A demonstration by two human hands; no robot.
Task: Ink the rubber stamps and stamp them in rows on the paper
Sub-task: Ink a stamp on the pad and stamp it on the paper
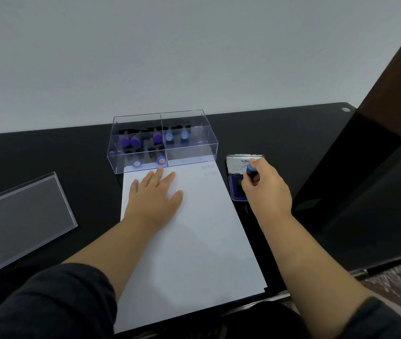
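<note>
A white paper sheet (202, 241) lies on the black table, with two faint blue imprints (209, 170) near its top right corner. My left hand (155, 194) rests flat on the upper part of the sheet, fingers straight. My right hand (265, 189) grips a black rubber stamp with a blue cap (252, 170) and holds it down on the open blue ink pad (236, 189), right of the paper. The pad's silver lid (240, 162) stands open behind it. A clear box (189, 148) beyond the paper holds several purple-capped and blue-capped stamps (135, 141).
The clear box lid (20, 216) lies on the table at the left. A dark wooden post (390, 94) rises at the right. The table's front edge (317, 282) runs close to my body, with patterned floor beyond it at the right.
</note>
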